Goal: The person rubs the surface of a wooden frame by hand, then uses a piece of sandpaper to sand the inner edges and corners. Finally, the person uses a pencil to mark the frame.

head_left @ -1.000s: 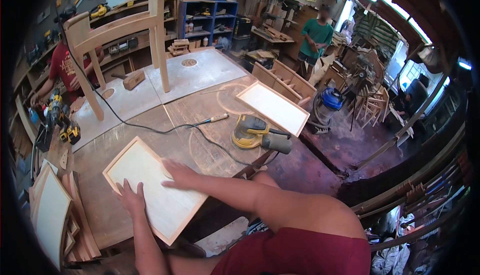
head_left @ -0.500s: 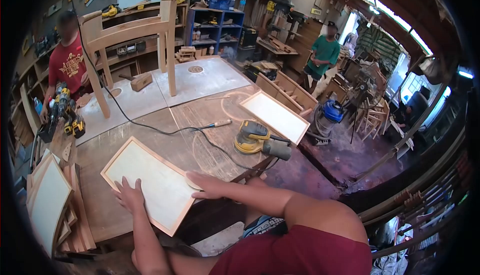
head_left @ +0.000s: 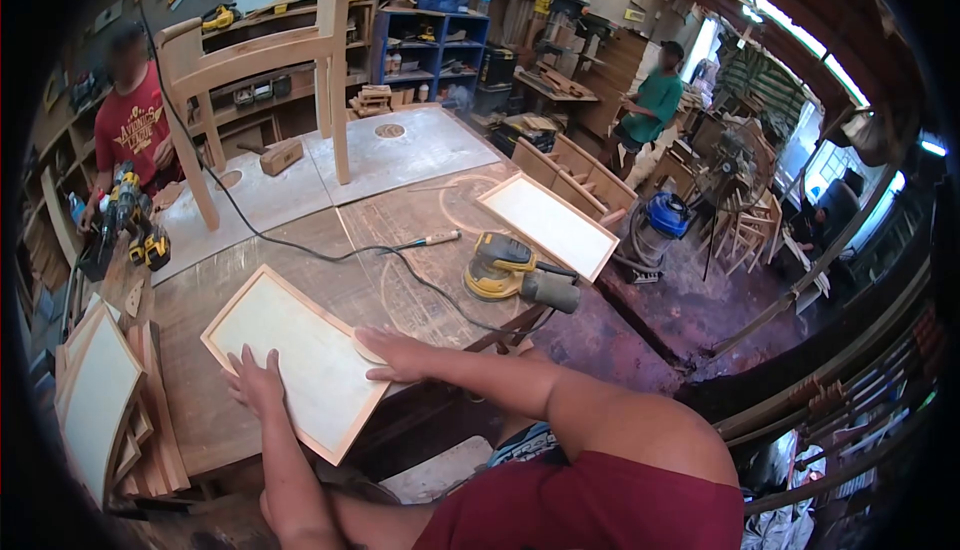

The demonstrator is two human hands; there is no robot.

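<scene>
A shallow wood-framed panel [head_left: 310, 340] with a pale inner face lies at an angle near the table's front edge. My left hand [head_left: 256, 384] rests on its lower left part, fingers spread flat. At the panel's right-hand frame strip is my right hand [head_left: 398, 353], its fingers over a thin tan rounded piece, seemingly a sanding disc [head_left: 367, 348], only partly visible. To the right a yellow and black orbital sander [head_left: 500, 268] sits on the table, its cord running away to the left.
A second framed panel [head_left: 550, 223] lies at the table's right edge. Farther back are a wooden chair frame [head_left: 265, 65], a mallet [head_left: 281, 158] and a wooden-handled tool [head_left: 440, 238]. More panels [head_left: 100, 400] lean at left. Two people stand beyond the table.
My right hand has slid a little left and up along the frame strip with the tan piece. My left hand stays on the panel. The person in green has turned.
</scene>
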